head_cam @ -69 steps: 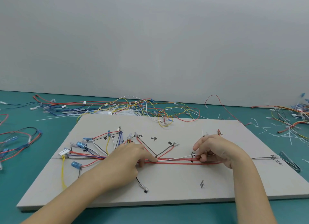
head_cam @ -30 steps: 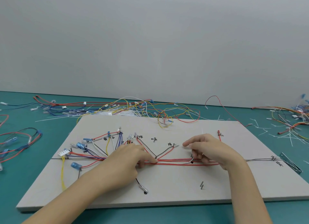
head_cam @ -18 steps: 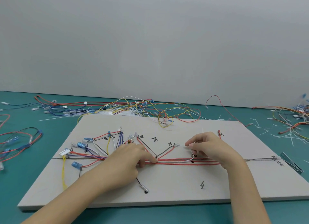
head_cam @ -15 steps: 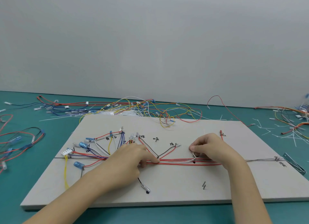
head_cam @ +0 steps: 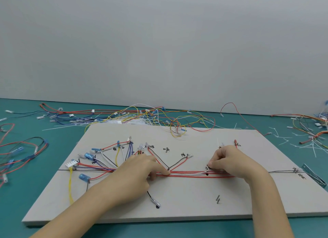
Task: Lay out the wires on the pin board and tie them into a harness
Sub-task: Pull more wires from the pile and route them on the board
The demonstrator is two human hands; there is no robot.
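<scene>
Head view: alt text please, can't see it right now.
Both hands work a red wire bundle on a grey pin board: left hand presses it down, right hand pinches a white wire. Loose wires lie behind.

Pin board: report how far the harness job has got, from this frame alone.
Done: many wires fan out on the pin board at its left, and red wires run along the middle line. In hand: the left hand presses that run down while the right hand pinches a white wire at a pin. Left: no tie shows on the run; spare wires lie behind.
</scene>
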